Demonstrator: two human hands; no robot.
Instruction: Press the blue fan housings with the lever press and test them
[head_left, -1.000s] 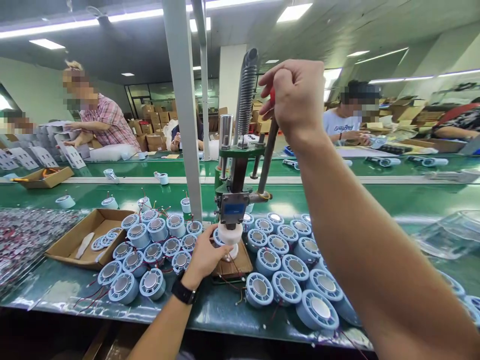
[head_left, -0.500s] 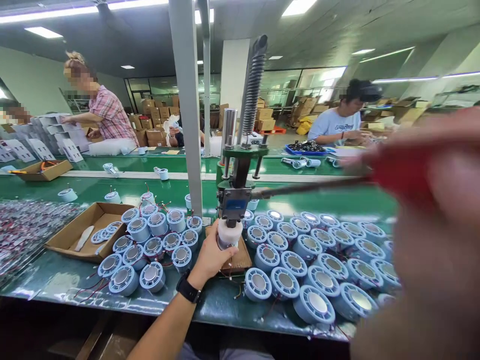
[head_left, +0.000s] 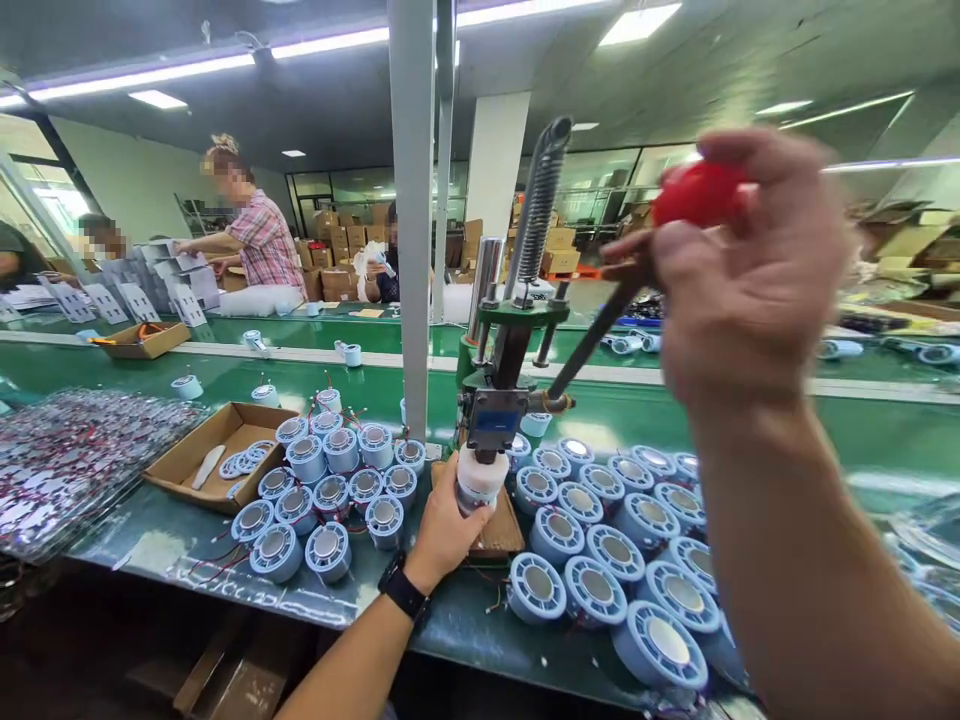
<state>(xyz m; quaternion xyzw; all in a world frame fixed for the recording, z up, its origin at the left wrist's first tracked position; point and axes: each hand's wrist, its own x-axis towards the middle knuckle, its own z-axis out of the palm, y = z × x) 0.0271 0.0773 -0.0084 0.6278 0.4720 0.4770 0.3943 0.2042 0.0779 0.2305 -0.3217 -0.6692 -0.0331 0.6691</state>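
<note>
A hand-operated lever press (head_left: 498, 410) stands in the middle, with a tall spring and a white pressing block (head_left: 480, 470) at its lower end. My left hand (head_left: 448, 520), a black watch at its wrist, curls around a round housing (head_left: 474, 500) beneath that block; the fingers and block hide most of it. On the right, my right hand (head_left: 750, 270) is closed around the red knob (head_left: 697, 195) of the press lever (head_left: 600, 325), which slants upward. Light-blue round housings with metal discs and thin wires surround the press, such as one (head_left: 328, 550) left and another (head_left: 616, 550) right.
A wooden board (head_left: 502, 535) lies under the press. Left of it are a cardboard box (head_left: 180, 480) with white rings and a pile of small wired parts (head_left: 82, 460). A grey post (head_left: 412, 220) rises behind. Across the green conveyor (head_left: 360, 385), people (head_left: 262, 240) work.
My right hand has swung the lever from nearly level to a steep upward slant, away from me. My left hand keeps its hold under the block. The view has turned slightly left.
</note>
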